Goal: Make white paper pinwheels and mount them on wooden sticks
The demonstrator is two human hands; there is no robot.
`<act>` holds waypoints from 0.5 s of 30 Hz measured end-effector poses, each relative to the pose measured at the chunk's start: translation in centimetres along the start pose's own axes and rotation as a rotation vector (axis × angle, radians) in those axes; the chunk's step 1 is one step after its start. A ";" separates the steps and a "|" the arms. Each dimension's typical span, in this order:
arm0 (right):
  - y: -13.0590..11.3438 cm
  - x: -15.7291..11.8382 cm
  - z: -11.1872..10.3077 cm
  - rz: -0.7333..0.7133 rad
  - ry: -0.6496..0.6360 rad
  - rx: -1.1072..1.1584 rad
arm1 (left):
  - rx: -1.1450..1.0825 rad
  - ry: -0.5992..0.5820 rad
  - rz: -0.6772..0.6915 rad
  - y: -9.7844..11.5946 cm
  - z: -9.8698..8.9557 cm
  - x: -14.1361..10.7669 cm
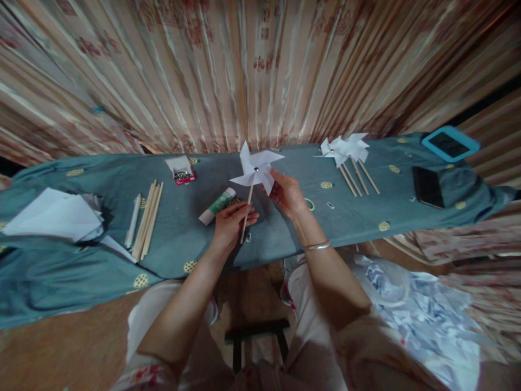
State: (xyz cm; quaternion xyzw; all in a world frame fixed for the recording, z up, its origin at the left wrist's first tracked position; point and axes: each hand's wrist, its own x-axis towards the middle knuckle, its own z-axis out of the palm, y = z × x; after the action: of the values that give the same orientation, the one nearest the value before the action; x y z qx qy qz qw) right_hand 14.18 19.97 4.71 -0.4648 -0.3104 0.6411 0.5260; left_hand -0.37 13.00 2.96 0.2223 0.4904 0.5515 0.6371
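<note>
A white paper pinwheel (257,165) with a dark pin at its centre stands upright over the middle of the table. My left hand (234,221) is closed around its wooden stick (248,209). The fingers of my right hand (286,193) pinch the pinwheel's lower right blade. A green and white glue stick (217,206) lies just left of my left hand. Several finished-looking pinwheels (345,149) on sticks lie to the right. An open small box (182,171) of metal pins sits at the back left.
On the left are white paper sheets (55,217), several wooden sticks (147,221) and a white rod (133,221). A dark phone (427,187) and a blue-framed device (450,143) lie far right. Crumpled paper in a clear bag (431,315) is below, right. A curtain (260,70) hangs behind.
</note>
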 end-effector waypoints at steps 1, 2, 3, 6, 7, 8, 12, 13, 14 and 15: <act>0.0 0.0 0.0 0.002 -0.007 -0.005 | -0.001 0.001 0.000 0.0 0.0 0.0; 0.0 0.0 0.0 0.006 -0.013 -0.006 | -0.003 0.002 -0.001 0.0 0.0 0.0; 0.1 -0.1 0.0 0.009 -0.020 -0.005 | -0.006 0.005 -0.003 0.0 0.0 0.0; 0.1 -0.2 0.1 0.010 -0.028 0.008 | -0.014 0.016 -0.008 0.1 0.1 0.0; 0.1 -0.2 0.1 0.008 -0.027 0.011 | -0.017 0.019 -0.010 0.1 0.2 0.0; 0.1 -0.2 0.1 0.005 -0.022 0.013 | -0.023 0.021 -0.011 0.1 0.2 0.0; 0.2 -0.3 0.2 0.004 -0.016 0.004 | -0.050 0.016 -0.010 0.3 0.3 -0.2; 0.3 -0.3 0.3 0.005 -0.016 0.002 | -0.053 0.015 -0.010 0.3 0.3 -0.2; 0.3 -0.3 0.3 0.005 -0.016 0.003 | -0.054 0.014 -0.011 0.3 0.3 -0.2; 0.3 -0.3 0.3 0.005 -0.017 0.003 | -0.054 0.014 -0.010 0.3 0.3 -0.1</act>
State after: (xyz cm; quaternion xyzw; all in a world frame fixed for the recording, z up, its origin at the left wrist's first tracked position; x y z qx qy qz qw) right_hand 13.78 19.63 4.65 -0.4592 -0.3127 0.6468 0.5225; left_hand -0.28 13.02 3.39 0.1989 0.4809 0.5628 0.6422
